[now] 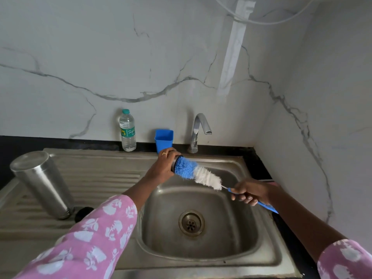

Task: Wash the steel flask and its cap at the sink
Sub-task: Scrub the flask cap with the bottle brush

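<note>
The steel flask [43, 183] stands upside down on the drainboard at the left, apart from both hands. My left hand [164, 165] grips the dark flask cap [174, 164] above the sink basin [199, 244], with the cap's opening turned to the right. My right hand [252, 193] holds the blue handle of a bottle brush [198, 173]. The brush's blue bristle tip is pushed into the cap, and its white bristles trail toward my right hand.
A tap [198, 130] rises behind the basin; no water is running from it. A blue plastic cup [164, 139] and a clear water bottle [127, 130] stand on the dark counter by the wall. A small black round object [84, 213] lies beside the flask.
</note>
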